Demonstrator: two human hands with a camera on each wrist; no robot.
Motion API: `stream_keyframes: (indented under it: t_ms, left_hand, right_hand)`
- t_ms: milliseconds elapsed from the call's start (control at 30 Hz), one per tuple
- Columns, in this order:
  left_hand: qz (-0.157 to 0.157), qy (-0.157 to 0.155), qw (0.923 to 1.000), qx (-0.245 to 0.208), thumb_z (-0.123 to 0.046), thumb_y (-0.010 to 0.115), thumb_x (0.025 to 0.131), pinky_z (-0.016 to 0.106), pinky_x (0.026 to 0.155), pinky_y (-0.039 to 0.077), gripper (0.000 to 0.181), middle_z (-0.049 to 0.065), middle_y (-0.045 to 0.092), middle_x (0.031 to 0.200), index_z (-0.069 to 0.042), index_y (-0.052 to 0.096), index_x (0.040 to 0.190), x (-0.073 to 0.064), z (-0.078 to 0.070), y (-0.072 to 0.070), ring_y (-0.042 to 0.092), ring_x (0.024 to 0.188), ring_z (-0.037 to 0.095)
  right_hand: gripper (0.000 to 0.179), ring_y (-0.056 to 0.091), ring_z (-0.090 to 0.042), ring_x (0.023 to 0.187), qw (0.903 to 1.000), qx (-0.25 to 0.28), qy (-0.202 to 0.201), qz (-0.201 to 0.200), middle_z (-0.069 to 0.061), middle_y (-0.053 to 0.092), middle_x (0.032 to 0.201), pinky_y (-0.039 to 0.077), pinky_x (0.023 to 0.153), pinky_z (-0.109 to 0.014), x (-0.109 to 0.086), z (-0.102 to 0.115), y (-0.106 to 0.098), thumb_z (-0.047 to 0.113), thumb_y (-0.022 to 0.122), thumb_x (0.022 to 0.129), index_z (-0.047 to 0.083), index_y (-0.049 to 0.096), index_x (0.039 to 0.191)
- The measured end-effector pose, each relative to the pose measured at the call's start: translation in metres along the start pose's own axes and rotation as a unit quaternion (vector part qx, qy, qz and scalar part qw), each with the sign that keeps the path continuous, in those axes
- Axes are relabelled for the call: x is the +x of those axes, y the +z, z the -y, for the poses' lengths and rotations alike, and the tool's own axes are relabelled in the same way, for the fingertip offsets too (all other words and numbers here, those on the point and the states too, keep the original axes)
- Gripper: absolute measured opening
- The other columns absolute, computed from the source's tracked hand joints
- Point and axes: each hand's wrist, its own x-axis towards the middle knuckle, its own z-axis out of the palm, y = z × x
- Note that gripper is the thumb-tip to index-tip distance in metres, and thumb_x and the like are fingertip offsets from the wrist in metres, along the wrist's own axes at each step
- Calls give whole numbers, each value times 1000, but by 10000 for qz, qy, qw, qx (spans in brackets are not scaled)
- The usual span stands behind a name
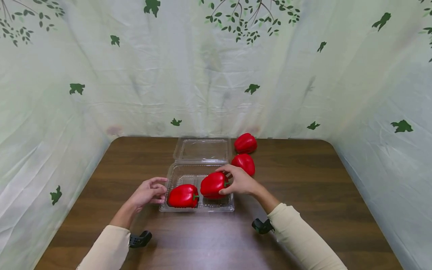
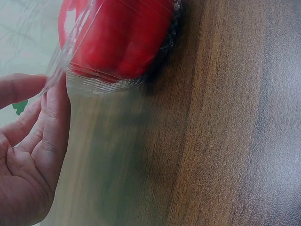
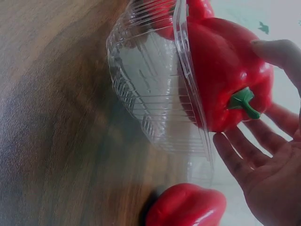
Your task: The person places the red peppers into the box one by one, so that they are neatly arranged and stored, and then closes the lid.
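A red bell pepper (image 1: 212, 185) with a green stem is in my right hand (image 1: 240, 181), between thumb and fingers. It is over the right part of a clear plastic clamshell container (image 1: 197, 210); in the right wrist view this pepper (image 3: 225, 70) stands above the rim. Another red bell pepper (image 1: 182, 196) lies in the container's left part, its stem pointing right. At the container's left side, my left hand (image 1: 150, 192) pinches the rim; the left wrist view shows the thumb and a finger of this hand (image 2: 37, 150) on either side of the plastic edge.
The container's lid (image 1: 202, 150) lies folded back behind it. Two more red bell peppers, a rear one (image 1: 245, 143) and a nearer one (image 1: 248, 164), are on the brown wooden table (image 1: 297, 187) right of the container. A leaf-patterned curtain (image 1: 202, 86) hangs behind the table.
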Motion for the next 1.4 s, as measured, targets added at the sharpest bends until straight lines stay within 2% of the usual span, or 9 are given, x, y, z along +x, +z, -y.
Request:
stream_keyframes:
  t_ms: [200,633,867,1200,1400]
  left_hand:
    - [28,51,10000,-15,-5,56,96,31,67,59,49,9,62,92,6,36,139,-1,-1,0,61,73,18]
    - [15,15,10000,-35,-4,55,96,31,66,59,49,8,62,91,6,35,139,-1,0,1,61,72,18]
    - [51,30,10000,-46,-4,55,96,32,67,59,49,8,62,91,6,35,139,0,0,0,61,72,18]
    - [63,68,10000,-26,-4,55,96,32,67,59,49,8,62,91,7,35,139,0,-1,0,61,72,18]
    - [86,77,9999,-28,-4,55,96,32,67,59,49,8,61,91,7,35,139,-1,-2,1,61,73,18]
  right_hand:
    - [60,56,-23,103,9991,-222,-231,274,-8,59,118,55,81,-35,0,4,4,14,80,72,5,57,127]
    - [60,54,-22,105,9966,-569,-308,502,-7,59,117,52,83,-31,3,2,17,13,82,72,5,58,126]
    - [61,55,-20,102,9956,-691,-195,604,-6,59,114,53,83,-32,4,3,22,13,83,72,4,59,127]
    - [61,57,-22,100,9965,-644,-77,529,-6,60,113,54,84,-41,4,4,22,15,85,70,6,60,125]
    - [61,55,-21,103,9947,-689,-9,758,-6,60,117,54,85,-37,4,4,21,14,83,73,4,58,127]
